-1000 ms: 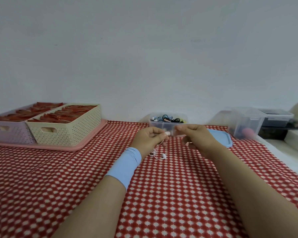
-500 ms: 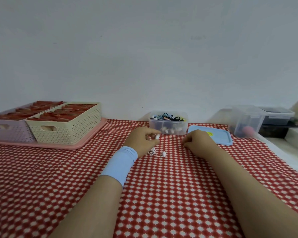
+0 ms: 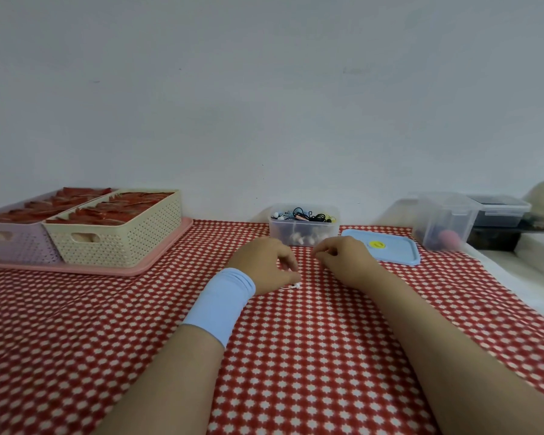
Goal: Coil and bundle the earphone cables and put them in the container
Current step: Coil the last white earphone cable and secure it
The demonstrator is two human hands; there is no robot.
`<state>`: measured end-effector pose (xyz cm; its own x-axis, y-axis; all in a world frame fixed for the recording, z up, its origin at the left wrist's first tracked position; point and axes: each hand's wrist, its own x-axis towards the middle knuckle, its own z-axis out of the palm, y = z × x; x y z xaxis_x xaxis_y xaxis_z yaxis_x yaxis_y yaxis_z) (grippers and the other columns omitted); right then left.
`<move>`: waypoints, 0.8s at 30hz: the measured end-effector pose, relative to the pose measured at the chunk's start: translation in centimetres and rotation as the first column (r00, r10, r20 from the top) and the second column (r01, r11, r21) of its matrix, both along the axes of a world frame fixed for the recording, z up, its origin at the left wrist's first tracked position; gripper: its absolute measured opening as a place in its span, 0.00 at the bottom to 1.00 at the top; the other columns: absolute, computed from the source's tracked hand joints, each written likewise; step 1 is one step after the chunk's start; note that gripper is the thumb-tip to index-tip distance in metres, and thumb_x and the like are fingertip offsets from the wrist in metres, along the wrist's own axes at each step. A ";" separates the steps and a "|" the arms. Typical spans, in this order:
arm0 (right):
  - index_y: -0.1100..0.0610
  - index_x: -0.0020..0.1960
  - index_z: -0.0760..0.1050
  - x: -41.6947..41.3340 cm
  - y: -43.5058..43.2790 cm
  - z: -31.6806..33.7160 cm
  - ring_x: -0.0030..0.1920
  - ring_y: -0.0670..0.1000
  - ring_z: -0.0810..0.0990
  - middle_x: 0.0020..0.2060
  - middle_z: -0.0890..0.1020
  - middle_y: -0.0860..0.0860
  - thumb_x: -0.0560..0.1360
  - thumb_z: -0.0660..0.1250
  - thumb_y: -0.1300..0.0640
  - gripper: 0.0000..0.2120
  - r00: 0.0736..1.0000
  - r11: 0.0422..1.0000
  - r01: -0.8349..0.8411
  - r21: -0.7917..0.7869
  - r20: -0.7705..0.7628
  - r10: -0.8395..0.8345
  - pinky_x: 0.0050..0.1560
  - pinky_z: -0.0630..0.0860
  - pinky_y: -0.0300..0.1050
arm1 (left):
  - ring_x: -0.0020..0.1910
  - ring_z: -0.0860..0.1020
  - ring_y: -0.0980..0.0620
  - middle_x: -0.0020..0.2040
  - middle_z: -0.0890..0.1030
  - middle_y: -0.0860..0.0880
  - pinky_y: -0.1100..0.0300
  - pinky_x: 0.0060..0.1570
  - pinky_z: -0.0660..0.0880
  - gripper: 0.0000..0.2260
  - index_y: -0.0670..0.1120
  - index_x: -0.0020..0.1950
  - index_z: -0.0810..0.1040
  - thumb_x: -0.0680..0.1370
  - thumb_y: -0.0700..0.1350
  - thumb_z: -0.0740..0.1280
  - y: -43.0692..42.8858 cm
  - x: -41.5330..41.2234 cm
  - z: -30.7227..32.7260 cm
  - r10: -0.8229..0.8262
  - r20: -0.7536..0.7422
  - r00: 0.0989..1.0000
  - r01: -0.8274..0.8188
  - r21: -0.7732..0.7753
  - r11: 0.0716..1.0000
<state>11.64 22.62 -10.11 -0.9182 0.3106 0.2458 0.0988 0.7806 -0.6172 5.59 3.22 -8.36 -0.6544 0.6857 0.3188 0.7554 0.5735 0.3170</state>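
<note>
Right now your left hand (image 3: 264, 265) curls its fingers (image 3: 285, 258) over the white earphone (image 3: 295, 285) on the surface (image 3: 296, 356), grip unclear. Your right hand (image 3: 343, 262), also curled, sits just beside it, and the container (image 3: 303, 229) lies straight beyond.

The left hand (image 3: 264, 265) hides most of the white earphone (image 3: 296, 285), its grip unclear.

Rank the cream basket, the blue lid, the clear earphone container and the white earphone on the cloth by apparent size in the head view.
1. cream basket, clearly largest.
2 and 3. blue lid and container: they look alike, so unranked.
4. earphone, smallest; only a bit shows beside the left hand.
</note>
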 end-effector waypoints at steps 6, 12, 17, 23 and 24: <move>0.50 0.48 0.85 0.1 -0.7 -0.1 0.43 0.41 0.81 0.41 0.84 0.42 0.75 0.74 0.51 0.04 0.996 0.996 -0.089 -0.027 0.027 0.090 0.47 0.76 0.36 | 0.46 0.79 0.60 0.46 0.83 0.60 0.61 0.49 0.76 0.10 0.57 0.52 0.85 0.72 0.56 0.74 0.4 0.1 -0.3 0.017 0.109 0.994 -0.001 -0.144 0.990; 0.55 0.51 0.86 0.2 -0.7 0.0 0.33 0.44 0.78 0.34 0.84 0.49 0.78 0.72 0.56 0.05 0.996 0.952 -0.062 -0.301 -0.086 0.038 0.32 0.72 0.31 | 0.46 0.80 0.61 0.45 0.84 0.59 0.59 0.54 0.77 0.07 0.52 0.48 0.85 0.79 0.49 0.67 0.8 0.3 -0.7 0.008 0.291 0.957 -0.088 0.263 0.961; 0.57 0.51 0.84 0.8 -1.1 1.5 0.28 0.47 0.72 0.38 0.85 0.49 0.76 0.72 0.60 0.04 0.972 0.606 -0.230 -0.761 -0.212 0.102 0.25 0.62 0.38 | 0.45 0.83 0.61 0.42 0.86 0.55 0.72 0.39 0.76 0.05 0.49 0.53 0.82 0.80 0.43 0.68 1.0 0.4 -0.6 -0.131 0.481 0.867 -0.181 0.548 0.817; 0.60 0.58 0.81 1.1 -1.4 1.7 0.29 0.46 0.73 0.40 0.85 0.49 0.79 0.68 0.60 0.10 0.966 0.474 -0.228 -0.850 -0.136 0.222 0.23 0.62 0.35 | 0.49 0.82 0.61 0.44 0.86 0.55 0.55 0.59 0.76 0.05 0.55 0.50 0.82 0.79 0.45 0.68 0.9 0.4 -0.5 -0.224 0.566 0.793 -0.202 0.593 0.780; 0.61 0.59 0.81 1.1 -1.4 1.6 0.29 0.47 0.73 0.41 0.84 0.50 0.79 0.67 0.60 0.10 0.962 0.469 -0.234 -0.852 -0.134 0.237 0.23 0.62 0.35 | 0.50 0.82 0.59 0.44 0.86 0.55 0.51 0.61 0.76 0.05 0.55 0.51 0.83 0.79 0.46 0.68 0.9 0.4 -0.6 -0.227 0.576 0.785 -0.205 0.588 0.782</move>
<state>12.69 21.25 -8.47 -0.9904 0.1373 -0.0170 -0.0018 -0.1359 -0.9907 5.95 4.14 -9.00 -0.8407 0.5003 0.2075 0.2906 0.0934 0.9523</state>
